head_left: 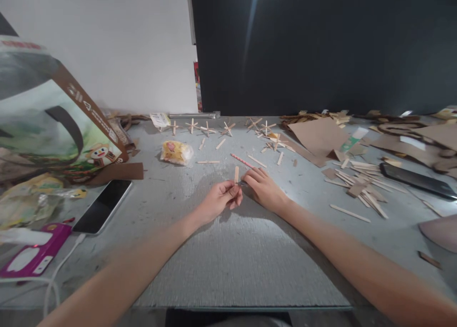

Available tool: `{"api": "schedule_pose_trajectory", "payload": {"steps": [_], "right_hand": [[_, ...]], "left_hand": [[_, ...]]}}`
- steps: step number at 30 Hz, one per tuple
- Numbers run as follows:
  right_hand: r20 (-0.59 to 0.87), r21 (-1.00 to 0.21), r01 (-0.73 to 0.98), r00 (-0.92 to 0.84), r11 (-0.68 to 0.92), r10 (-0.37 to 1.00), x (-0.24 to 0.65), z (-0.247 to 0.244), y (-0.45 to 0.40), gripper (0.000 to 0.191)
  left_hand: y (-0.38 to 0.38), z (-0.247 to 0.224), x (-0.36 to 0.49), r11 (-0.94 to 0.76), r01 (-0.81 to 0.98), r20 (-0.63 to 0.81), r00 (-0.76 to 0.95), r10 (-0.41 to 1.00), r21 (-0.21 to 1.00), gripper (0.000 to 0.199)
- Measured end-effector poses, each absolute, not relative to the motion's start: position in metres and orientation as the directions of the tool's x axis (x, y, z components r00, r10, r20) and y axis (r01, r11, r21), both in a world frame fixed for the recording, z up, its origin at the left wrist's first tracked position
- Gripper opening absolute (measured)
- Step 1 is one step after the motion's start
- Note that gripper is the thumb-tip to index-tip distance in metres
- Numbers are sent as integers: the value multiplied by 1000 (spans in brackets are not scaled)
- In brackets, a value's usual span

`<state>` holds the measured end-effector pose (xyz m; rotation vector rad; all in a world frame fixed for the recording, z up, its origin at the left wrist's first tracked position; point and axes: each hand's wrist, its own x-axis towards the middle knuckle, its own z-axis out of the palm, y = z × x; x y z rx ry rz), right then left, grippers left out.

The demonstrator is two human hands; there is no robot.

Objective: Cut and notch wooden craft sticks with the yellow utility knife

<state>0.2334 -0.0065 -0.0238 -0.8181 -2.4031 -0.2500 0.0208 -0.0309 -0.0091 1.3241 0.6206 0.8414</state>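
A short wooden stick (236,173) stands upright between the thumb and fingers of my left hand (225,196), near the middle of the table. Just to its right, my right hand (262,186) is closed with its fingers bent; a small dark thing shows between the two hands, too small to name. Beyond my right hand lies a red and white striped straw (242,161), with a thin wooden stick (257,161) beside it. Several star shapes of crossed sticks (227,127) stand in a row farther back.
On the left are a phone (103,207), a purple device (37,251) with a white cable, and a large printed bag (67,122). A yellow packet (176,153) lies behind my left hand. To the right are piled sticks (364,186), cardboard (317,136) and a black phone (417,180).
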Motion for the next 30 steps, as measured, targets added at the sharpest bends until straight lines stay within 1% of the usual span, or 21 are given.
{"api": "schedule_pose_trajectory", "payload": {"steps": [8,12,15,22,30], "right_hand": [[569,10,614,-653,789,501,233,-25,-6,23],[548,11,621,-659,783,515,231,-25,-7,23],[554,23,616,-664,788,503,230,-26,-8,22],[588,14,614,-644,789,490,230,-24,-7,19],[576,39,630,-648,776,497,232,-25,-6,22]], "left_hand": [[-30,-10,20,-15,-135,88,557,826,991,61],[-32,-9,20,17,-99,41,555,831,995,63],[-33,-9,21,48,-104,18,554,832,993,64],[-32,-7,21,-18,-109,77,564,822,994,61],[-34,-6,20,-42,-72,74,550,832,997,64]]}}
